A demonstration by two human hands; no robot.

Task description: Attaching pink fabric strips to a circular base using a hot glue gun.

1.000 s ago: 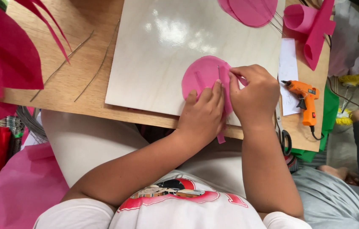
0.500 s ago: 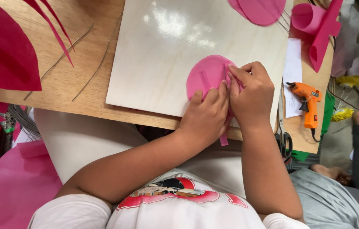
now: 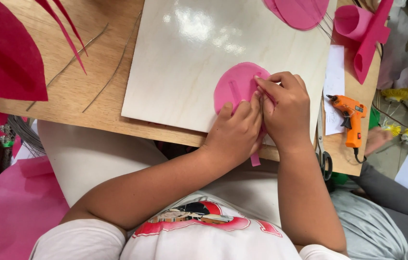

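Head view shows both hands side by side, pressed close together on one round pink foam disc (image 3: 235,86). The left hand (image 3: 235,135) lies flat with its fingers on the disc's lower part; the right hand (image 3: 286,113) curls over the disc's right side, fingertips pinching a narrow pink strip (image 3: 255,159) whose end hangs past the counter's near edge. The disc lies on one pale glossy board (image 3: 199,62) near that board's near edge. Beyond, at the far edge, sits one stack of pink discs (image 3: 300,12). One orange glue gun (image 3: 351,120) and one pair of scissors (image 3: 323,154) lie by the counter's right edge, with one rolled pink sheet (image 3: 358,29) at the far right corner. Two thin wires (image 3: 93,62) cross the wooden counter (image 3: 83,96) left.
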